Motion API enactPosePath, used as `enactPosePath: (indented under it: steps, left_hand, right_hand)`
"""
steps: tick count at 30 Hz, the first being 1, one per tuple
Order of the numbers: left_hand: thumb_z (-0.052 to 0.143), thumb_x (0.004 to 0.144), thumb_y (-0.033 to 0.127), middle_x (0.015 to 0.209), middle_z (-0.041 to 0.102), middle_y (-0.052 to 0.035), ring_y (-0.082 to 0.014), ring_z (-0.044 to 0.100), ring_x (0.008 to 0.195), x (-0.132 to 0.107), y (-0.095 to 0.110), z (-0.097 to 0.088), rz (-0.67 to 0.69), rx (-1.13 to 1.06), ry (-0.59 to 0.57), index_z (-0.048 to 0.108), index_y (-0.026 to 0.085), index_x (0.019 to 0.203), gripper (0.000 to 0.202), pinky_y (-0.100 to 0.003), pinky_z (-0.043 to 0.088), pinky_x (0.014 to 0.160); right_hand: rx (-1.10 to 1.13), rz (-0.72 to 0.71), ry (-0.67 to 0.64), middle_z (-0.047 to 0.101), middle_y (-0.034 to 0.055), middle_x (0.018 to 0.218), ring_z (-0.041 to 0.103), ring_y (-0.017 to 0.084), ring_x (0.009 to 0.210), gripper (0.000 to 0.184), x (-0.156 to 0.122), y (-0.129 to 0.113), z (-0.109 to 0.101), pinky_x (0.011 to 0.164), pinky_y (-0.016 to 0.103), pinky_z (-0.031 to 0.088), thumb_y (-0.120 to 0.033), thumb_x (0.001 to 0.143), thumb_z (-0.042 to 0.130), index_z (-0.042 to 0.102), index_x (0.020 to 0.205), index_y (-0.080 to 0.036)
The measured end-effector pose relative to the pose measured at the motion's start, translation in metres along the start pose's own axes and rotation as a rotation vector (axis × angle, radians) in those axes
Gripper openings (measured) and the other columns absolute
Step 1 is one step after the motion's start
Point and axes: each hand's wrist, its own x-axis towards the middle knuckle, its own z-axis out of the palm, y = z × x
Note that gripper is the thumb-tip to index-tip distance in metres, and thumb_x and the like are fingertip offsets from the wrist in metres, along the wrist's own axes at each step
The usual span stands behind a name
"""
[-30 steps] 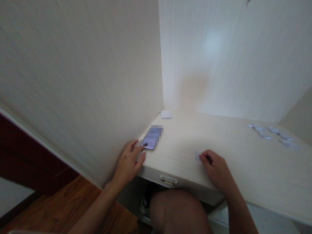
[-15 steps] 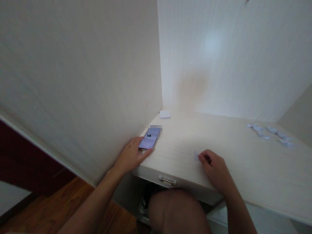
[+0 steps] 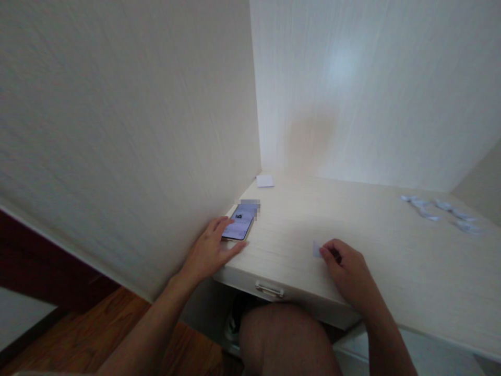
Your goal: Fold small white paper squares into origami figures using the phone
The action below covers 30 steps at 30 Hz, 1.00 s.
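A smartphone (image 3: 240, 224) lies with its screen lit on the pale desk (image 3: 297, 209), close to the left wall; part of the screen is pixelated. My left hand (image 3: 211, 246) rests at its near left corner, fingers spread. One fingertip is over the screen, though whether it touches cannot be made out, and the thumb lies on the desk just below the phone. Over to the right, my right hand (image 3: 344, 266) pinches a small whitish piece of paper (image 3: 317, 249) between thumb and forefinger, low at the desk surface.
A folded white paper (image 3: 265, 181) sits in the back corner. Several crumpled white strips (image 3: 422, 209) lie at the far right. Panels close in the desk at left and back. A drawer handle (image 3: 269, 290) is on the front edge, above my knee (image 3: 287, 334).
A finger of my left hand has moved further over the phone's screen, and its thumb has come away from the phone's edge. The right hand keeps its pinch on the paper.
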Motion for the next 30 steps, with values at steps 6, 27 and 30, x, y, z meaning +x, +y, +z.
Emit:
enactPosePath:
  steps: [6, 27, 30]
  left_hand:
    - [0.065, 0.087, 0.061, 0.146, 0.049, -0.0114, -0.0313, 0.052, 0.133, -0.0034, -0.0071, -0.0013, 0.045, -0.029, -0.053, 0.064, 0.025, 0.127, 0.054, -0.051, 0.042, 0.115]
    - [0.076, 0.075, 0.063, 0.146, 0.056, -0.0169, -0.0341, 0.055, 0.133, 0.001, -0.0049, -0.0024, -0.07, -0.117, -0.06, 0.026, 0.021, 0.158, 0.106, -0.051, 0.042, 0.113]
    - [0.079, 0.073, 0.062, 0.143, 0.058, -0.0174, -0.0339, 0.057, 0.13, 0.0022, -0.0037, -0.0023, -0.095, -0.131, -0.062, 0.022, 0.019, 0.159, 0.112, -0.05, 0.044, 0.112]
  right_hand:
    - [-0.017, -0.021, 0.026, 0.066, 0.0048, 0.074, 0.058, 0.021, 0.069, 0.024, -0.0001, 0.0021, 0.0012, 0.067, 0.032, 0.04, -0.036, 0.094, 0.05, 0.061, 0.078, -0.022]
    - [-0.002, -0.001, 0.006, 0.066, 0.005, 0.075, 0.058, 0.022, 0.07, 0.027, -0.0009, 0.0022, 0.0011, 0.068, 0.033, 0.04, -0.039, 0.096, 0.049, 0.06, 0.079, -0.021]
    - [-0.001, 0.001, 0.015, 0.066, 0.0051, 0.075, 0.058, 0.022, 0.07, 0.027, -0.0006, 0.0021, 0.0011, 0.068, 0.033, 0.041, -0.04, 0.095, 0.05, 0.06, 0.078, -0.022]
